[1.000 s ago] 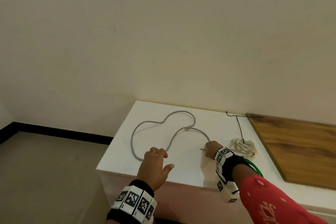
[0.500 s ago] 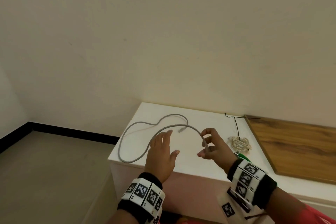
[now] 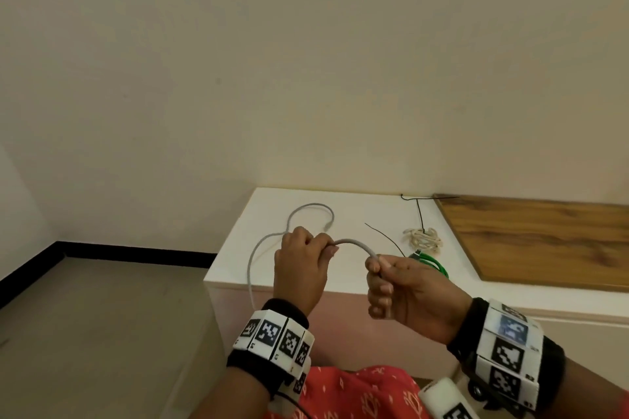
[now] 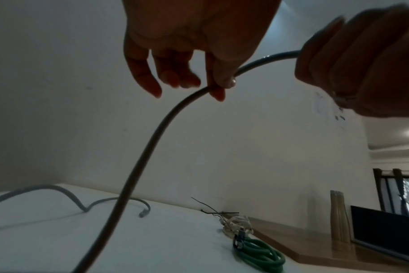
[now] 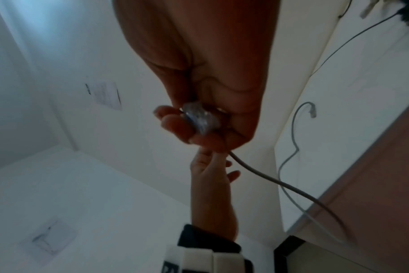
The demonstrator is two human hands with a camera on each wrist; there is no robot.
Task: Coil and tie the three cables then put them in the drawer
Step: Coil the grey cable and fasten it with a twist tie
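Observation:
A long grey cable (image 3: 354,243) arcs in the air between my two hands above the white cabinet top (image 3: 340,269). My right hand (image 3: 384,277) grips its near end, with the clear plug (image 5: 199,118) lying in its fist. My left hand (image 3: 315,245) pinches the cable (image 4: 175,110) a short way along between thumb and forefinger. The rest of it loops back over the cabinet top, its far plug (image 3: 327,224) lying there. A coiled green cable (image 3: 430,264) and a coiled white cable (image 3: 423,238) lie on the cabinet at the right.
Thin black tie wires (image 3: 384,236) lie on the cabinet top near the coils, another (image 3: 420,211) by the wall. A wooden board (image 3: 544,241) covers the surface on the right. Grey floor (image 3: 102,333) lies to the left of the cabinet.
My right hand has lifted the grey cable's end off the cabinet and drawn it toward me. My left hand, open before, now pinches the cable. The cable's loop has shrunk.

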